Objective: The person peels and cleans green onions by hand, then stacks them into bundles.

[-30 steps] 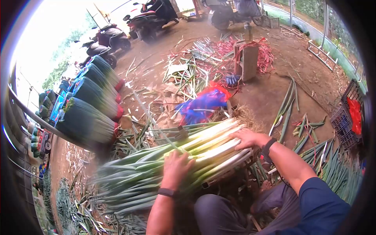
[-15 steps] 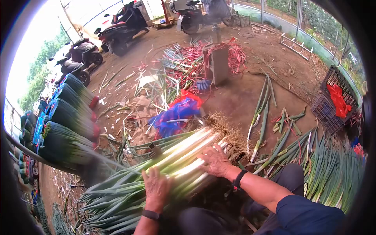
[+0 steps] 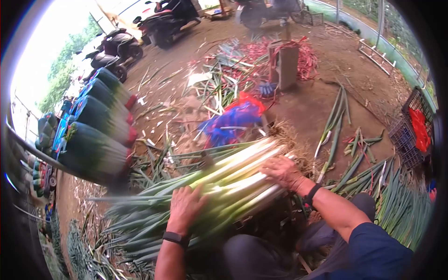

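Observation:
A thick pile of long scallions (image 3: 224,186) lies across in front of my knees, with white stems and shaggy roots (image 3: 289,140) to the upper right and green leaves fanning to the lower left. My left hand (image 3: 183,207) rests on the green part of the stalks, fingers laid over them and thumb apart. On the white stems near the roots lies my right hand (image 3: 283,173), its fingers stretched over the stalks. The undersides of both hands are hidden. A dark post-like piece (image 3: 206,160) shows blurred at the pile's far side.
Tied scallion bundles (image 3: 95,149) are stacked at left. Blue and red plastic (image 3: 233,123) lies beyond the pile. Further off stand a block-like post (image 3: 283,65), red ties (image 3: 305,58) and parked scooters (image 3: 168,23). More loose scallions (image 3: 401,205) and a black crate (image 3: 410,135) are at right.
The view has turned left, so everything sits further right and the background slightly higher. Both hands are still on the scallions; the left hand's fingers now look closer together.

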The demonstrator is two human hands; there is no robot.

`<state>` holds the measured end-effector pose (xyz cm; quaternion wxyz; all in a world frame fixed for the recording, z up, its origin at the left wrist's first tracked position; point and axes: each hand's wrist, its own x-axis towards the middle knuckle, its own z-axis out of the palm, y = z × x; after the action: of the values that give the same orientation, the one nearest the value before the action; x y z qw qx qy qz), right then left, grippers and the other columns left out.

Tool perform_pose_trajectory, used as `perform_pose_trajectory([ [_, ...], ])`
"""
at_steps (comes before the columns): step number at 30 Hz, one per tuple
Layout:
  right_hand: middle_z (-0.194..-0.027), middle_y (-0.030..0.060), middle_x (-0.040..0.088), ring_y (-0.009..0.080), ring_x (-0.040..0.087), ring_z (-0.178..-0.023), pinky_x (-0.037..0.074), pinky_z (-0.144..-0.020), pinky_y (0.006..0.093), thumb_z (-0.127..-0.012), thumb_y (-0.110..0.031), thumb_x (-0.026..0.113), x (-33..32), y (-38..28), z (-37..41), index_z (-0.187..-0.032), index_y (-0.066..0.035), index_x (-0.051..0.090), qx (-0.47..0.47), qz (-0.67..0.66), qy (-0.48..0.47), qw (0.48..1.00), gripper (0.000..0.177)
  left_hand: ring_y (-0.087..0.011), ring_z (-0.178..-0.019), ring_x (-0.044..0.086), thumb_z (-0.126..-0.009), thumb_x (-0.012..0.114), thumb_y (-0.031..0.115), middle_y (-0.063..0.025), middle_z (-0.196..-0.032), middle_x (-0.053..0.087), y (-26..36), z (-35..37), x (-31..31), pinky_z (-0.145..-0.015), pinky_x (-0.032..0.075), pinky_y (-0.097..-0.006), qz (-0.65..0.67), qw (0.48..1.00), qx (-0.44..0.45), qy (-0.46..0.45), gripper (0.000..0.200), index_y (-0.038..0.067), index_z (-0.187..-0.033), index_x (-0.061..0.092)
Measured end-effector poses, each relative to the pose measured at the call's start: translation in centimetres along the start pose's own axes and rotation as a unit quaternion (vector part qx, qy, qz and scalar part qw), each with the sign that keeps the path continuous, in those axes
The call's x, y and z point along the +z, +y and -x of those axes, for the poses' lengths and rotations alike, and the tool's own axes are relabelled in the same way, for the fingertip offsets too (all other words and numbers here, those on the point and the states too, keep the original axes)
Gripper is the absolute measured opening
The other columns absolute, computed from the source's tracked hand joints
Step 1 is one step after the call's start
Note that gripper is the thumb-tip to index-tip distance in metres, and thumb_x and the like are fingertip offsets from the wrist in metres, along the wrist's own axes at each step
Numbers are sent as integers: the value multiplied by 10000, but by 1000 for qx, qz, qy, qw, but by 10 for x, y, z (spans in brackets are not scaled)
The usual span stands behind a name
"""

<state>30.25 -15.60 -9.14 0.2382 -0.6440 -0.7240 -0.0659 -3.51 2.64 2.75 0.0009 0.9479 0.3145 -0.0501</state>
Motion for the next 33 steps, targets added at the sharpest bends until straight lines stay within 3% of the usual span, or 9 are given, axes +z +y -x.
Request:
perform_pose_trajectory([
  [6,-1261,15,683,242,594,-1250,389,-1122,486,-944,-378,665,-10,1,6,-1243,-226,698,47,-39,-49,997,337,-353,-1217,558,-993,577,406,-178,-1296,620,14,39,29,-1081,375,-492,35,996,-49,71,520,121,-1429,590],
  [11,-1177,73,660,259,591,-1184,322,-1170,507,-987,-352,621,-8,-5,9,-1278,-217,689,96,-51,-79,991,327,-374,-1363,447,-906,576,683,-223,-1485,494,37,50,22,-1156,286,-524,51,993,-108,7,862,75,-1511,487],
  [15,-1219,104,650,287,563,-1244,266,-1200,558,-1014,-378,583,8,-4,7,-1284,-198,689,122,-65,-59,989,341,-382,-1461,363,-893,535,747,-211,-1571,430,24,38,47,-1244,157,-536,17,995,-83,46,959,46,-1540,431],
  [19,-1285,151,617,328,517,-1305,257,-1214,545,-1016,-382,563,0,-17,19,-1313,-189,681,167,-87,-124,974,374,-382,-1457,366,-890,572,707,-200,-1557,447,31,51,51,-1236,188,-538,14,997,-72,37,936,41,-1534,433],
  [20,-1315,159,602,330,493,-1336,279,-1203,552,-1009,-363,565,9,-19,31,-1334,-183,669,100,-30,-30,994,385,-381,-1457,361,-889,582,696,-201,-1565,435,31,51,62,-1232,193,-534,23,995,-84,48,928,44,-1533,437],
  [22,-1326,171,604,346,514,-1317,311,-1183,539,-992,-353,580,19,-17,19,-1357,-175,653,126,-7,-48,991,413,-381,-1461,355,-889,589,683,-200,-1571,425,25,39,67,-1235,190,-527,39,993,-105,24,915,46,-1530,441],
  [24,-1466,186,548,357,464,-1403,329,-1188,491,-1013,-408,542,-16,-9,-21,-1449,-151,570,149,-59,-304,939,507,-384,-1460,358,-891,608,655,-200,-1569,428,23,39,57,-1236,196,-533,51,994,-92,11,895,54,-1532,439],
  [29,-1494,145,555,262,490,-1410,361,-1198,417,-1054,-356,565,-88,13,31,-1495,-94,516,238,-320,16,917,516,-446,-1433,374,-824,740,505,-271,-1538,443,-9,36,95,-1222,236,-567,59,994,-83,47,899,1,-1509,449],
  [33,-1374,79,648,174,584,-1293,443,-1117,355,-1088,-194,529,-240,36,187,-1481,-63,521,355,-343,164,854,414,-419,-1510,307,-951,406,791,-203,-1638,358,-5,30,70,-1227,225,-557,5,991,-96,-95,971,106,-1631,292],
])
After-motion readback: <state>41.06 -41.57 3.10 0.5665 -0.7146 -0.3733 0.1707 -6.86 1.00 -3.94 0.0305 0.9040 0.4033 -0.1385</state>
